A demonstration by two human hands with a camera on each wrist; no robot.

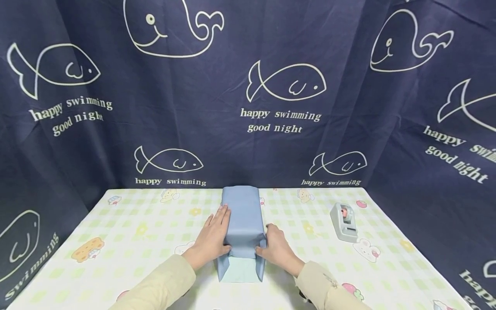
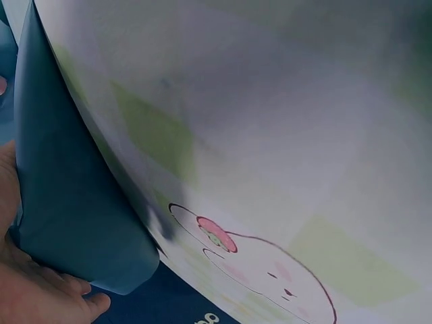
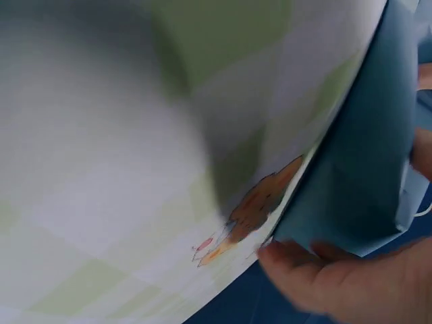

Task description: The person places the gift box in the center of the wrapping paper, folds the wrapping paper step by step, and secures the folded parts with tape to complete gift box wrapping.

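A long box-shaped parcel in blue wrapping paper (image 1: 243,215) lies lengthwise on the table, its near end toward me. Pale green paper, the inner side of the wrap, shows in a flap (image 1: 243,270) at that end, with blue edges standing at both sides. My left hand (image 1: 209,237) rests along the parcel's left edge, fingers straight and thumb at the near end. On the right side, my right hand (image 1: 278,247) holds the paper with bent fingers along the side and its thumb at the near corner. In the right wrist view the blue paper (image 3: 358,169) stands between thumb and fingers.
A pale tape dispenser (image 1: 344,223) with a pinkish roll stands to the right. A checked cloth (image 1: 147,241) with cartoon prints covers the table. Dark blue curtains (image 1: 217,129) with fish and whale drawings hang behind the table and at both sides.
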